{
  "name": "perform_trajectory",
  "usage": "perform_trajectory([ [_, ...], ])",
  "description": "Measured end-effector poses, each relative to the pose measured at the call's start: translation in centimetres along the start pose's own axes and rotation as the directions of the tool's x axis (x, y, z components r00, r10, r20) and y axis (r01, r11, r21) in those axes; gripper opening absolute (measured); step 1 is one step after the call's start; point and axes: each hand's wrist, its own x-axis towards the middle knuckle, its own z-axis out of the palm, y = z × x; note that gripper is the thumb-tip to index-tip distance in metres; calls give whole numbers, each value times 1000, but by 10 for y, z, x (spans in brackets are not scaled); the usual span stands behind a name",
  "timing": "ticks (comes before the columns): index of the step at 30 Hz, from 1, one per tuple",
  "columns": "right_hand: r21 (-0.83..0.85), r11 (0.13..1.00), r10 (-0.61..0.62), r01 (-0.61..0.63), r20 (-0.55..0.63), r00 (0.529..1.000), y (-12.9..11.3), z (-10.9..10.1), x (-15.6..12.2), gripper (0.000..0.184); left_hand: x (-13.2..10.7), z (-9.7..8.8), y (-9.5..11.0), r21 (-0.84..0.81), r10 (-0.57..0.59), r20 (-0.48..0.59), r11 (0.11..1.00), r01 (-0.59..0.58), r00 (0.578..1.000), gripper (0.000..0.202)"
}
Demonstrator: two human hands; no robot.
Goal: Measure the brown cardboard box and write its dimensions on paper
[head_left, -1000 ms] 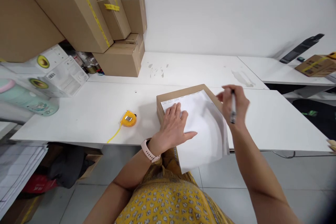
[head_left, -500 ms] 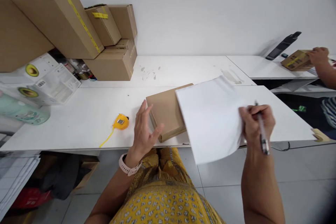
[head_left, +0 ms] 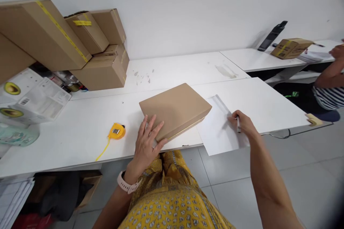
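A flat brown cardboard box [head_left: 174, 109] lies closed on the white table in front of me. My left hand [head_left: 147, 136] rests against its near left corner, fingers spread, with a pale pink watch band on the wrist. To the right of the box a white sheet of paper [head_left: 216, 132] lies at the table's front, its near end past the edge. My right hand [head_left: 243, 123] is closed around a pen [head_left: 238, 124] and is at the paper's right side. Whether the fingers also pinch the paper is hard to see. A yellow tape measure [head_left: 117, 131] sits left of the box, its tape partly out.
Stacked cardboard boxes [head_left: 99, 73] and white cartons with avocado pictures [head_left: 34, 96] stand at the left, near a mint-green bottle [head_left: 20, 134]. On the right table are a black bottle [head_left: 272, 35] and a small taped box [head_left: 290, 48]. Another person's arm [head_left: 329, 66] is beyond.
The paper has come down from over the box to the table at its right, uncovering the box top. My left hand now touches the box. The other person's hand has left the small box.
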Motion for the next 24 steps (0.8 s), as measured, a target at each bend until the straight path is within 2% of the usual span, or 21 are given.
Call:
perform_trajectory([
  [1,-128,992,13,-10,23,1000,-9,3,0,16,2,1,-4,16,16,-1,1000,-16,1000,50],
  [3,-390,921,23,-3,47,999,-32,9,1,8,4,-3,-16,19,48,13,999,-49,999,48],
  [5,-507,859,-31,72,88,996,-58,19,3,13,4,-11,-30,-7,75,50,997,-74,996,47],
  [8,-494,850,-72,183,235,969,-91,42,5,22,3,-26,-48,-59,75,105,996,-69,992,45],
  [11,-454,859,-87,235,323,942,-109,66,7,31,0,-36,-54,-91,3,143,996,10,990,42],
  [13,-444,864,-89,238,331,939,-113,76,8,43,-5,-40,-56,-81,-80,102,993,88,992,46],
  [15,-429,878,-79,214,310,947,-114,77,5,55,-14,-45,-63,-46,-191,-16,981,190,981,49],
  [17,-387,908,-63,163,258,964,-112,71,-2,58,-25,-49,-79,24,-320,-129,945,325,939,51],
  [19,-317,943,-49,100,167,985,-110,63,-16,55,-37,-49,-103,121,-459,-148,871,477,876,56],
  [22,-196,981,-18,15,-11,1000,-106,54,-47,45,-51,-41,-138,217,-634,23,758,615,773,69],
  [24,-114,993,30,-43,-117,993,-106,51,-71,41,-54,-32,-152,211,-669,128,740,639,732,72],
])
